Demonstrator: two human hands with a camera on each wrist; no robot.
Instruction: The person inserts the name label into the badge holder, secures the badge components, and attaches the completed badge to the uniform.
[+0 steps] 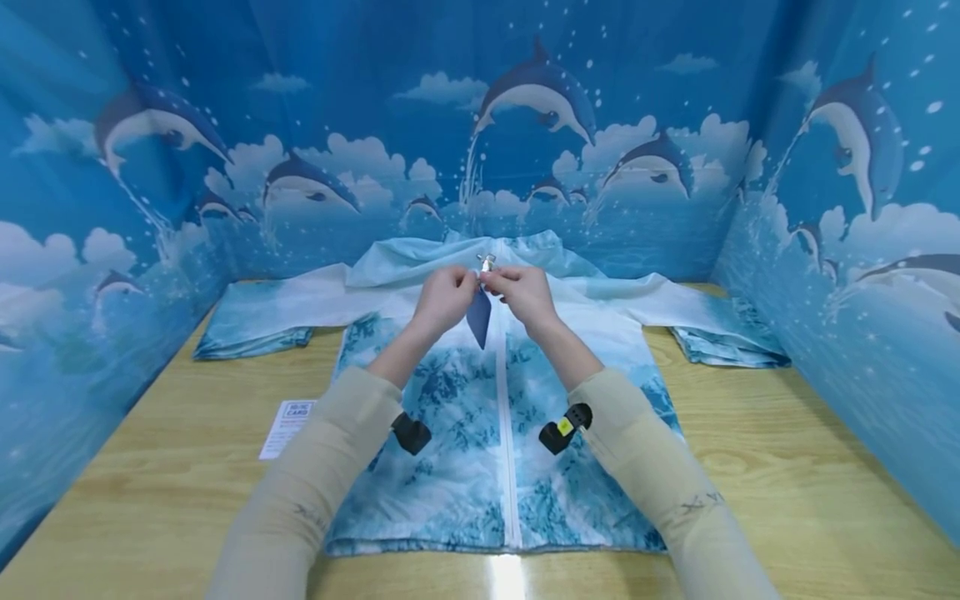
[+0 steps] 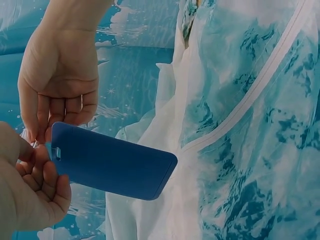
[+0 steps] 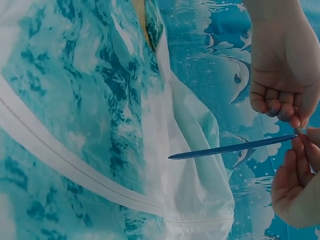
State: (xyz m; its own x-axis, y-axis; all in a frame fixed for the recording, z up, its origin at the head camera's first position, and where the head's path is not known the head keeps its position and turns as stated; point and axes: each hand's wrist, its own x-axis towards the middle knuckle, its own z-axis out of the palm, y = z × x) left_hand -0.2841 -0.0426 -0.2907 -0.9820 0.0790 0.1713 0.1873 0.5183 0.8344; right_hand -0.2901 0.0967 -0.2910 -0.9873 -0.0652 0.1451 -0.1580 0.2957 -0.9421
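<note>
A flat blue card holder (image 2: 112, 162) with rounded corners and a small slot hangs from my fingertips above the jacket. My left hand (image 1: 447, 296) pinches its top end by the slot. My right hand (image 1: 521, 296) pinches a small silver metal clip (image 1: 487, 263) that shows just above the fingertips. Both hands' fingertips meet closely, so the exact join of clip and holder is hidden. Beneath them a blue-and-white tie-dye style jacket (image 1: 435, 417) lies front up, with a white zip (image 1: 504, 417) down its middle and both sleeves spread outward.
To the left of the jacket, a white printed card (image 1: 281, 429) marked ID/IC CARD lies on the wooden table (image 1: 172, 450), partly behind my left sleeve. Blue dolphin-print curtains (image 1: 337, 100) enclose the back and both sides. The jacket's collar end reaches the back curtain.
</note>
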